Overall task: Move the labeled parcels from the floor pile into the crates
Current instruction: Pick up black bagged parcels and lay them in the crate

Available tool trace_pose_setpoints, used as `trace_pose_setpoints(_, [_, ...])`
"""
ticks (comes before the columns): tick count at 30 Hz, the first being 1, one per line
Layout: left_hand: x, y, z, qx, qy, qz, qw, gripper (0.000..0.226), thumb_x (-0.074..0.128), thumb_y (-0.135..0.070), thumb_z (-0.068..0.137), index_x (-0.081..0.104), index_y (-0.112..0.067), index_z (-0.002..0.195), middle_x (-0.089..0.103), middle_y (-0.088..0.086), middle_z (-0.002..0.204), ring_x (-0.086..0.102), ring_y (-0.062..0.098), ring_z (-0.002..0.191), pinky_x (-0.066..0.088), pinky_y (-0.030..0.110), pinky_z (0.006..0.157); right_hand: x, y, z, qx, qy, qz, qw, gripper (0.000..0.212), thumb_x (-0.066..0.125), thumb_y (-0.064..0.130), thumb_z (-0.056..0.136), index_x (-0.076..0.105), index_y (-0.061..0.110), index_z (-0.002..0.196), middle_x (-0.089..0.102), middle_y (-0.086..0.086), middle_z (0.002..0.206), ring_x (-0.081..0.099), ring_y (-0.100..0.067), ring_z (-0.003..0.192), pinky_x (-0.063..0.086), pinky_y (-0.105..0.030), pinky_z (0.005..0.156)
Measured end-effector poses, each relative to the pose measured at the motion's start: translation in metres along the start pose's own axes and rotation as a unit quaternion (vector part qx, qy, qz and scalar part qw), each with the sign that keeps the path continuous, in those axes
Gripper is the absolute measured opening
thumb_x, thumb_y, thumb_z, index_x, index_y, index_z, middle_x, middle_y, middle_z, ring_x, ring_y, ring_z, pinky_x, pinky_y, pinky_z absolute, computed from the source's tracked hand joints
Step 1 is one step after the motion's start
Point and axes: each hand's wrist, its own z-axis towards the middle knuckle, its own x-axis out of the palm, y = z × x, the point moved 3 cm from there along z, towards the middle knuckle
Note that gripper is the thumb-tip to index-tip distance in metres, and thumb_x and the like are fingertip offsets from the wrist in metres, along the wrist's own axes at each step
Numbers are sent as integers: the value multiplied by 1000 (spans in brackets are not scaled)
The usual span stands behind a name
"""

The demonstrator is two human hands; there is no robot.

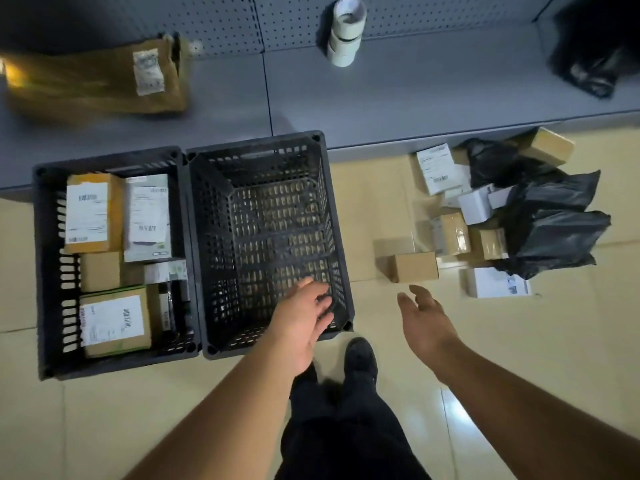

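Note:
Two black perforated crates stand side by side on the tiled floor. The left crate (45, 271) holds several labeled boxes. The right crate (221, 320) has nothing inside. My left hand (304, 317) hangs over its near right corner, fingers relaxed and holding nothing. My right hand (426, 320) reaches out open toward the floor pile (491, 220) of cardboard boxes, white boxes and black bags. A small brown box (412, 266) lies nearest, just beyond my right fingertips.
A grey shelf base (398, 98) runs behind the crates, with a torn brown box (93, 77), a white tape roll (346, 32) and a black bag (595, 46) on it. My foot (360, 362) stands between the right crate and the pile.

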Motion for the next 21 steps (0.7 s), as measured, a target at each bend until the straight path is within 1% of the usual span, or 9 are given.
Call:
trace_pose_setpoints(4, [17,14,7,-10,34,35,999,19,60,-14,101,60,-26,115,66,-6,111,66,16,113,56,36,96,-4,-22,5,18,-48,97,994,50,37,39,106,34,26,154,37,-7,158,39,-30,141,35,-50,116])
trace_pose_setpoints(6, [25,22,12,-11,49,49,998,20,60,-14,101,58,-27,116,65,-8,109,65,15,113,57,34,94,-6,-30,13,39,-40,113,992,50,36,41,106,33,29,154,35,-4,159,40,-31,140,36,-48,115])
trace_pose_setpoints(9, [40,36,22,-12,52,71,996,22,62,-17,100,60,-24,120,64,-6,114,64,15,115,57,30,86,-11,-43,30,69,-47,142,986,56,38,49,102,27,33,155,34,-4,159,45,-34,136,37,-46,107])
trace_pose_setpoints(11, [53,45,28,-8,56,85,995,25,62,-18,99,61,-23,124,64,-6,117,64,14,114,56,30,88,-15,-52,44,69,-47,131,988,57,38,51,102,26,33,155,35,-4,158,46,-34,135,37,-44,101])
trace_pose_setpoints(14, [76,56,39,-3,61,96,993,23,61,-18,100,61,-24,122,64,-6,118,63,13,115,56,29,89,-25,-64,69,70,-41,130,988,57,37,50,103,26,34,156,35,-3,159,47,-34,133,36,-40,95])
trace_pose_setpoints(16, [97,65,50,4,56,95,994,29,60,-18,100,60,-21,129,64,-6,116,63,14,116,55,29,91,-36,-75,89,68,-34,153,985,56,39,48,103,27,34,156,34,-5,158,47,-34,132,37,-41,96])
trace_pose_setpoints(18, [119,74,59,6,44,101,994,31,59,-19,101,58,-21,132,64,-7,114,62,14,117,54,32,97,-48,-88,107,68,-29,163,984,55,41,46,103,28,35,155,35,-5,157,47,-33,132,37,-41,96])
trace_pose_setpoints(19, [130,79,64,9,41,111,993,28,59,-19,101,60,-21,129,64,-7,112,62,13,115,53,33,99,-54,-96,116,64,-23,164,984,54,40,46,103,29,35,155,35,-4,157,46,-33,133,36,-40,94])
trace_pose_setpoints(21, [154,92,79,11,39,118,992,14,57,-19,101,64,-24,113,64,-8,104,63,9,104,52,30,94,-67,-111,131,56,-10,158,986,53,38,44,104,30,34,155,35,-1,158,46,-30,130,33,-37,91])
